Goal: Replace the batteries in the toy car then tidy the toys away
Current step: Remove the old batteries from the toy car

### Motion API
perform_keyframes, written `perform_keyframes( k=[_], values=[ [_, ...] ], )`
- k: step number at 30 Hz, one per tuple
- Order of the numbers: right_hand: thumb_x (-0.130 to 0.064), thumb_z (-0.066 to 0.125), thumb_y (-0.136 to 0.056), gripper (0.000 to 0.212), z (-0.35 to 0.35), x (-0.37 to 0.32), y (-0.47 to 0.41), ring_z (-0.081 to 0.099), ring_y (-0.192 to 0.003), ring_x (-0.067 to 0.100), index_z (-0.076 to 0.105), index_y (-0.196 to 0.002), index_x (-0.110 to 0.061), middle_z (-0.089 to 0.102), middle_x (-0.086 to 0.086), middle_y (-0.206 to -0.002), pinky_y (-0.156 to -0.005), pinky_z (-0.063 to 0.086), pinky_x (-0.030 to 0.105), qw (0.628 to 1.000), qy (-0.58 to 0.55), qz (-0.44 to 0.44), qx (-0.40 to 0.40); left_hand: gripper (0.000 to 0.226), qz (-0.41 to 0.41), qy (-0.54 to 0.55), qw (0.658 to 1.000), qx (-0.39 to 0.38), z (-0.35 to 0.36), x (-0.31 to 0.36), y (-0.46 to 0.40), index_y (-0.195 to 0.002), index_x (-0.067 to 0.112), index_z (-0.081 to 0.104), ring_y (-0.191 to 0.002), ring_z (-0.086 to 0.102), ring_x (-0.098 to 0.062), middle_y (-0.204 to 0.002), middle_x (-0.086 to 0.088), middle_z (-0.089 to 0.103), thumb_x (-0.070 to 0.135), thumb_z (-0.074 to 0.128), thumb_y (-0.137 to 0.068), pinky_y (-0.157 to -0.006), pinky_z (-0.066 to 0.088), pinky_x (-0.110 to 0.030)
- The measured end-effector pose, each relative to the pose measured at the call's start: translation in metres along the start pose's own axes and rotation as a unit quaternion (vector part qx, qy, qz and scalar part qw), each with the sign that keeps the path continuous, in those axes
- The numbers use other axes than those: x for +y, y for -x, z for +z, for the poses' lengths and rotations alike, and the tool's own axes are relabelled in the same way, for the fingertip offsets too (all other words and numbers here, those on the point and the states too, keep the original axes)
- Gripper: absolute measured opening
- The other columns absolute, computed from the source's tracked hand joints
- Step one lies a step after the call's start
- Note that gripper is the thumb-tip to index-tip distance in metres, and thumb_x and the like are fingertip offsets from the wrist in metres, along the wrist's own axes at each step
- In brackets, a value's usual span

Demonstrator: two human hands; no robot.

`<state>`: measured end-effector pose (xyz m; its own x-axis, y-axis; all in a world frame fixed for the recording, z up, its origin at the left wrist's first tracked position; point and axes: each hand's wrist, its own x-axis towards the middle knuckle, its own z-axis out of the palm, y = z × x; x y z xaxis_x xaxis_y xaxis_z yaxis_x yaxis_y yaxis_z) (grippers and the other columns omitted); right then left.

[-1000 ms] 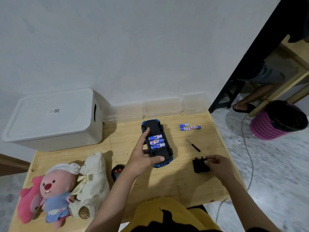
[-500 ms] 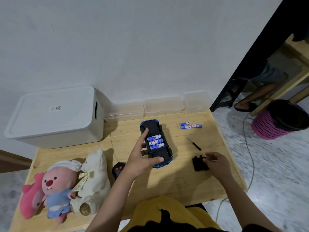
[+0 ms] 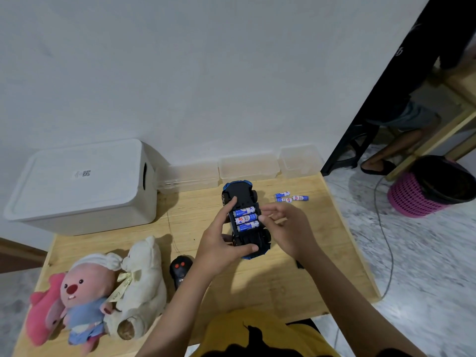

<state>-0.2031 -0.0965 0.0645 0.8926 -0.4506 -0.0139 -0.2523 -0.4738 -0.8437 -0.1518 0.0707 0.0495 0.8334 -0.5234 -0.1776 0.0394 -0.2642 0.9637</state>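
Nearest me, plush toys are lying untidied at the table's near left; my left hand is clasping the upturned toy car mid-table; my right hand, fingers loosely curled, is touching its side, holding nothing I can see; three batteries are sitting in the uncovered bay; farther right, loose batteries are lying.

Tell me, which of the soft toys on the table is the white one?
The teddy bear, rightmost of the three and nearest the black remote control. The buck-toothed plush beside it is pink with a blue outfit, and the leftmost plush is all pink.
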Motion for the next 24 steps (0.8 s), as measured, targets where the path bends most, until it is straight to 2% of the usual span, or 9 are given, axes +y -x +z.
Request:
perform_keyframes(
  k=[4, 7, 11, 17, 21, 24],
  values=[
    [-0.018, 0.067, -0.083, 0.017, 0.009, -0.008, -0.008, 0.058, -0.077, -0.002, 0.069, -0.100, -0.022, 0.062, -0.007, -0.093, -0.067, 0.041, 0.004, 0.999, 0.026, -0.027, -0.010, 0.104, 0.015, -0.014, 1.000, 0.018, 0.005, 0.002, -0.001, -0.129, 0.061, 0.032, -0.089, 0.065, -0.008, -0.122, 0.023, 0.050, 0.011, 0.089, -0.059, -0.075, 0.056, -0.023],
    [-0.015, 0.067, -0.083, 0.019, 0.014, -0.011, -0.013, 0.056, -0.078, -0.001, 0.069, -0.102, -0.015, 0.059, -0.001, -0.094, -0.068, 0.040, 0.001, 0.999, 0.020, -0.033, -0.004, 0.105, 0.035, -0.029, 0.998, 0.048, 0.007, 0.000, -0.002, -0.131, 0.061, 0.031, -0.102, 0.062, -0.012, -0.126, 0.021, 0.050, 0.016, 0.090, -0.057, -0.081, 0.055, -0.026],
    [-0.008, 0.067, -0.082, 0.017, 0.020, -0.015, -0.021, 0.053, -0.076, -0.002, 0.067, -0.099, -0.010, 0.056, 0.002, -0.095, -0.067, 0.039, 0.000, 1.000, 0.003, -0.026, 0.009, 0.107, 0.048, -0.038, 0.995, 0.076, 0.009, 0.000, -0.005, -0.130, 0.064, 0.030, -0.106, 0.058, -0.013, -0.124, 0.025, 0.047, 0.017, 0.090, -0.056, -0.084, 0.056, -0.035],
    [-0.004, 0.063, -0.081, 0.016, 0.027, -0.020, -0.035, 0.049, -0.075, 0.000, 0.063, -0.097, -0.008, 0.060, 0.012, -0.101, -0.066, 0.038, 0.000, 1.000, 0.000, -0.010, 0.014, 0.106, 0.059, -0.031, 0.993, 0.096, 0.011, 0.002, -0.014, -0.133, 0.058, 0.032, -0.109, 0.058, -0.015, -0.126, 0.018, 0.048, 0.013, 0.091, -0.057, -0.084, 0.056, -0.030],
    [-0.010, 0.067, -0.081, 0.017, 0.028, -0.024, -0.039, 0.049, -0.076, -0.002, 0.061, -0.097, -0.009, 0.060, 0.010, -0.101, -0.066, 0.038, -0.001, 1.000, -0.026, 0.011, 0.005, 0.106, 0.064, -0.034, 0.992, 0.100, 0.008, 0.002, -0.018, -0.137, 0.053, 0.031, -0.110, 0.058, -0.018, -0.130, 0.013, 0.050, 0.014, 0.090, -0.058, -0.084, 0.056, -0.034],
    [-0.020, 0.072, -0.079, 0.019, 0.027, -0.029, -0.039, 0.050, -0.076, -0.004, 0.059, -0.092, -0.014, 0.058, -0.002, -0.092, -0.064, 0.038, -0.001, 0.999, -0.049, 0.006, 0.023, 0.106, 0.061, -0.037, 0.992, 0.104, 0.007, 0.004, -0.019, -0.133, 0.060, 0.029, -0.109, 0.059, -0.017, -0.131, 0.018, 0.048, 0.016, 0.090, -0.059, -0.082, 0.057, -0.033]
  ],
)
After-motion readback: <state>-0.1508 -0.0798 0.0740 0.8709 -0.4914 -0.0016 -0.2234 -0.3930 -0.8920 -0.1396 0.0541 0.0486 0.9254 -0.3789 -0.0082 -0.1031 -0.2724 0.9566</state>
